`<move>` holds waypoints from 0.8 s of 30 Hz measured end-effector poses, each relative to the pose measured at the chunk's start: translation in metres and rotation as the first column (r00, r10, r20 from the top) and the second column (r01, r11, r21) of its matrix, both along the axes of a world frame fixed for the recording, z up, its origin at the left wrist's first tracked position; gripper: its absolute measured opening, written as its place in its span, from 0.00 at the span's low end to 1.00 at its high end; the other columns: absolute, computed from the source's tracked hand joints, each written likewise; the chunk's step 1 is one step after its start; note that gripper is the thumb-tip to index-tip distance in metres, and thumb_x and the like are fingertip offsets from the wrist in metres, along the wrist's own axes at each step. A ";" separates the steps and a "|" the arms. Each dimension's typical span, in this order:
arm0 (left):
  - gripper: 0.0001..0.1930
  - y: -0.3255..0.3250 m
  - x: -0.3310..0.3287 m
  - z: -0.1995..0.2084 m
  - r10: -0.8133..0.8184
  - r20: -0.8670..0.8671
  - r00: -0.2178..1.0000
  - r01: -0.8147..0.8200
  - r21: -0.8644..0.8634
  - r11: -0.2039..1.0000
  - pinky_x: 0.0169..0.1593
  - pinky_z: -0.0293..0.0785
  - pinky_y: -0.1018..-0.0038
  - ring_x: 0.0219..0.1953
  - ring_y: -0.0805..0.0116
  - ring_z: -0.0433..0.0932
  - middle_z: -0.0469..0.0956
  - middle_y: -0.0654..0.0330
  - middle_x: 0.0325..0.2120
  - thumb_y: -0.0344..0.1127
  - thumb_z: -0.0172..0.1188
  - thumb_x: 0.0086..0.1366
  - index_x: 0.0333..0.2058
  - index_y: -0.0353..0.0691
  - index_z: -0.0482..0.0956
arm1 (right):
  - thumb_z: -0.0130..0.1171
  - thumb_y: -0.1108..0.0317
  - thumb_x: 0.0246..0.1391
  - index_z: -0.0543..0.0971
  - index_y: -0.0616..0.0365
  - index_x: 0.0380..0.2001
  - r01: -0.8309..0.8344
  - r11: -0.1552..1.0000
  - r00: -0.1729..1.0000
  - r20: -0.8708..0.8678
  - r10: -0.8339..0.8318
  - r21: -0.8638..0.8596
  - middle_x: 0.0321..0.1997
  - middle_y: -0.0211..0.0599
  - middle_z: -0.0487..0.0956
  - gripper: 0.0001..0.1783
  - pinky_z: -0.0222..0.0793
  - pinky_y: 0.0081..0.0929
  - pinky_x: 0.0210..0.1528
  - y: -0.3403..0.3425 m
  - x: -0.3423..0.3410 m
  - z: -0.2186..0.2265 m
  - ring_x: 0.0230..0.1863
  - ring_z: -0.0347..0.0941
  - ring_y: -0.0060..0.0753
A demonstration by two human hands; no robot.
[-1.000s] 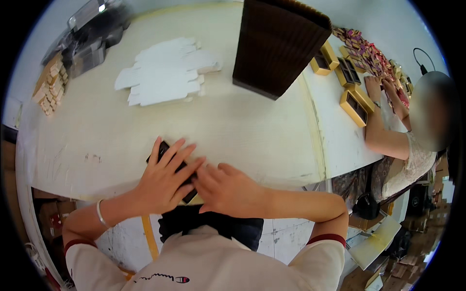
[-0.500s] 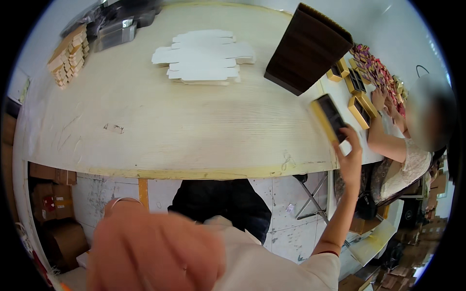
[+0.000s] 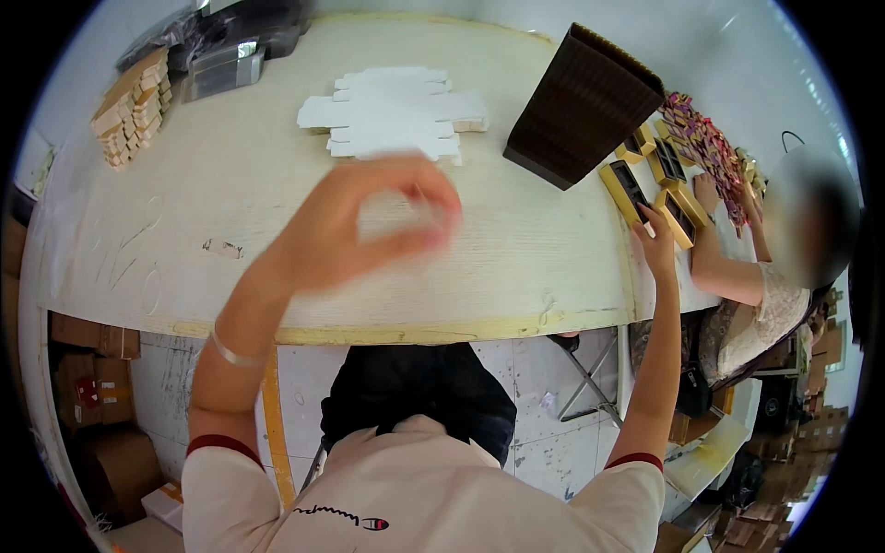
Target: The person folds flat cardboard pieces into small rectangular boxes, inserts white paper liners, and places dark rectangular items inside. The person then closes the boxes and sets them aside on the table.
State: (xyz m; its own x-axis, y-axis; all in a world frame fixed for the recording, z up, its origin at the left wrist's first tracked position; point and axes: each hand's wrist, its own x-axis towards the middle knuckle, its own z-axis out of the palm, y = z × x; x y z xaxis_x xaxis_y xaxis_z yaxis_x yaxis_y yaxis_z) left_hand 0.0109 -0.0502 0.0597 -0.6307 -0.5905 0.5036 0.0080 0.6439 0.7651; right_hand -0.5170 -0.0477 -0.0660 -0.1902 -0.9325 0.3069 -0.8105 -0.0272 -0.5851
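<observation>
My left hand [image 3: 336, 221] reaches over the table, just short of a stack of flat white carton blanks [image 3: 392, 109]. Its fingers curve in a wide C apart from the thumb, with nothing visible between them; the fingertips are motion-blurred. On the right, my right hand [image 3: 655, 235] grips the near end of a gold box [image 3: 622, 192] with a dark compartmented insert. That box sits beside other gold boxes with dark inserts [image 3: 667, 161].
A tall dark brown box [image 3: 583, 106] stands behind the gold box. To the right, a co-worker's arms [image 3: 728, 272] reach toward a pile of small colourful wrapped pieces [image 3: 705, 134]. Stacked pale cartons [image 3: 134, 111] and clear plastic packs [image 3: 224, 72] lie at far left.
My left hand has swung from close in front of the camera out over the table. My right hand has carried the gold box slightly away, up beside the other gold boxes.
</observation>
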 end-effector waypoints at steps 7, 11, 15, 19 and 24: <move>0.14 -0.088 0.014 -0.098 0.701 0.344 0.624 -0.367 -0.663 0.652 0.50 0.71 0.66 0.45 0.55 0.76 0.79 0.53 0.43 0.35 0.62 0.58 0.43 0.39 0.79 | 0.62 0.64 0.54 0.74 0.59 0.52 0.034 0.954 0.958 -0.262 -0.117 -0.298 0.67 0.52 0.60 0.23 0.54 0.41 0.65 0.009 0.055 0.018 0.68 0.55 0.53; 0.08 -0.105 0.017 -0.096 0.705 0.383 0.597 -0.377 -0.642 0.668 0.38 0.75 0.68 0.34 0.57 0.79 0.81 0.55 0.31 0.32 0.61 0.58 0.35 0.37 0.81 | 0.61 0.66 0.55 0.76 0.61 0.48 -0.008 0.950 0.988 -0.152 -0.042 -0.313 0.65 0.49 0.64 0.19 0.57 0.39 0.64 0.037 0.105 0.034 0.66 0.59 0.50; 0.05 -0.099 0.015 -0.081 0.685 0.325 0.652 -0.453 -0.557 0.696 0.33 0.73 0.67 0.30 0.57 0.79 0.81 0.57 0.27 0.31 0.61 0.57 0.30 0.37 0.81 | 0.60 0.69 0.55 0.77 0.62 0.46 -0.056 0.944 0.994 -0.104 0.023 -0.325 0.62 0.48 0.68 0.16 0.59 0.37 0.62 0.055 0.137 0.039 0.63 0.64 0.48; 0.05 -0.089 0.016 -0.073 0.599 0.447 0.664 -0.441 -0.413 0.797 0.33 0.73 0.67 0.28 0.57 0.78 0.80 0.55 0.27 0.32 0.62 0.57 0.29 0.37 0.81 | 0.61 0.73 0.52 0.77 0.62 0.46 -0.133 0.944 0.991 -0.064 0.119 -0.301 0.60 0.49 0.69 0.16 0.60 0.38 0.62 0.065 0.160 0.037 0.62 0.64 0.49; 0.09 -0.092 0.022 -0.072 0.664 0.263 0.700 -0.444 -0.568 0.693 0.33 0.71 0.65 0.29 0.58 0.78 0.78 0.56 0.22 0.35 0.61 0.59 0.24 0.37 0.79 | 0.62 0.74 0.49 0.77 0.62 0.46 -0.242 0.935 0.970 -0.029 0.242 -0.261 0.60 0.50 0.70 0.18 0.61 0.38 0.61 0.075 0.190 0.040 0.61 0.66 0.50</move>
State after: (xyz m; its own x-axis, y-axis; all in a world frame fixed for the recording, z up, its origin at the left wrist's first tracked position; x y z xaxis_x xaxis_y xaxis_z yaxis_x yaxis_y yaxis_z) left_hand 0.0332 -0.1419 -0.0121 -0.4615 -0.6865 0.5620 -0.7081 0.6666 0.2329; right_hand -0.3271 0.0270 -0.0257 0.0298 -0.8380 0.5449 -0.7584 -0.3741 -0.5338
